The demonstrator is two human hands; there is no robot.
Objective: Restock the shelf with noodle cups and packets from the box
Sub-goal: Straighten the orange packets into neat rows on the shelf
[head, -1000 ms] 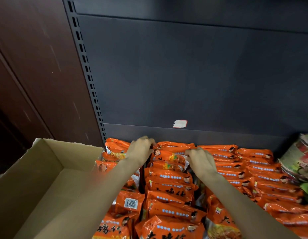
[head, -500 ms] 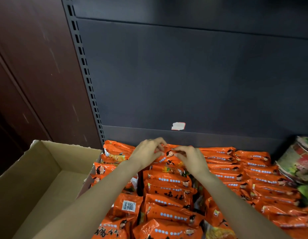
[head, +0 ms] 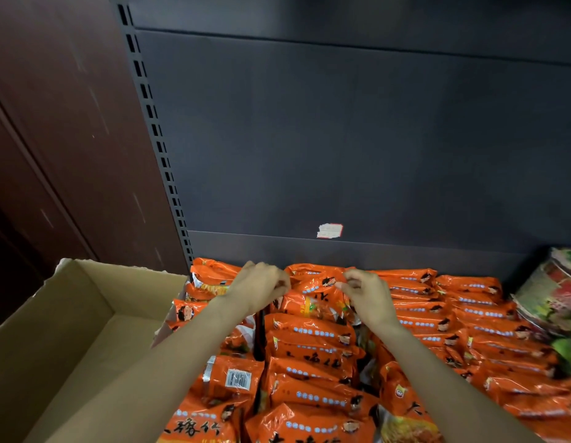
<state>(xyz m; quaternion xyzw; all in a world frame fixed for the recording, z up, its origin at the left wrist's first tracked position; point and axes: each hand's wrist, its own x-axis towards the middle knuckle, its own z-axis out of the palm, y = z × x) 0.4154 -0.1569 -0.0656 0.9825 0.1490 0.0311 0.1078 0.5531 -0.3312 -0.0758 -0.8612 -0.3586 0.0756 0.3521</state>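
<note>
At the far end of the middle row of orange noodle packets [head: 313, 334], both hands are seen close together above one raised packet [head: 313, 302]. The left hand [head: 260, 287] is placed at the packet's left top corner and the right hand [head: 367, 292] at its right top corner, with fingers curled; the corners appear to be pinched between thumb and fingertips, though the contact itself is partly hidden by the knuckles. The raised packet is tilted up toward the camera, so that its printed face is shown, while the packets nearer in the same row are laid overlapping like shingles. The shelf [head: 309, 254] is filled with such packets in several rows running from near to far; a packet with its barcode side up [head: 236, 378] is seen in the left row. An open cardboard box [head: 86, 302] is set to the left of the shelf, touching the leftmost packets, and its visible inside is bare cardboard. At the far right edge, round noodle cups [head: 552, 295] with green and red print are stood just beside the right row of packets. A torn white sticker [head: 329, 231] is stuck on the dark back panel [head: 341, 139] above the packets. Brown wooden panelling [head: 54, 123] is seen at the left.
</note>
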